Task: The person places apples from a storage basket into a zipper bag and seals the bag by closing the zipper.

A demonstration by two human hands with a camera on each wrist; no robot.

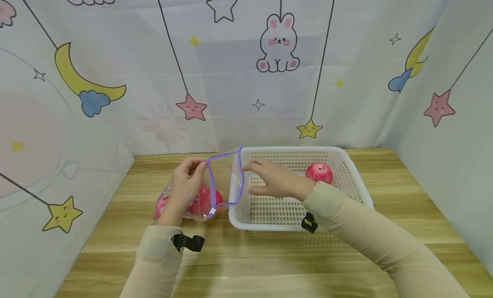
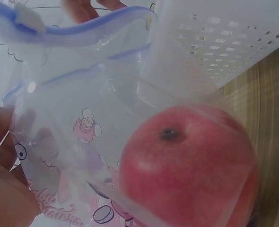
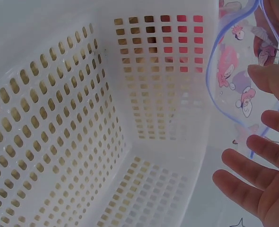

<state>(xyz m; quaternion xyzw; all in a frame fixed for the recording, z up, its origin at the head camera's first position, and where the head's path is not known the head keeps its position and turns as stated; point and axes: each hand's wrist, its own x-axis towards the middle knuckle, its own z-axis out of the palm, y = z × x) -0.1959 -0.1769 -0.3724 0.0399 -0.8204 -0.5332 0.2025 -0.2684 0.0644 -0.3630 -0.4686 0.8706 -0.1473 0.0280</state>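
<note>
A clear zip bag (image 1: 226, 178) with a purple-edged mouth and cartoon prints stands on the table, its mouth spread wide. My left hand (image 1: 184, 189) pinches the bag's edge on the left side. Inside the bag lie red apples; one apple (image 2: 191, 165) fills much of the left wrist view, seen through the plastic. My right hand (image 1: 271, 178) is over the left part of the white basket (image 1: 300, 227), fingers spread and holding nothing, close to the bag's mouth. Whether its fingertips touch the bag, I cannot tell. Another apple (image 1: 319, 172) sits in the basket at the back right.
The perforated basket stands immediately right of the bag, with its raised rim beside the bag's mouth. Both are on a wood-grain table (image 1: 246, 264). Behind hangs a white curtain (image 1: 239, 75) printed with rabbits, stars and moons.
</note>
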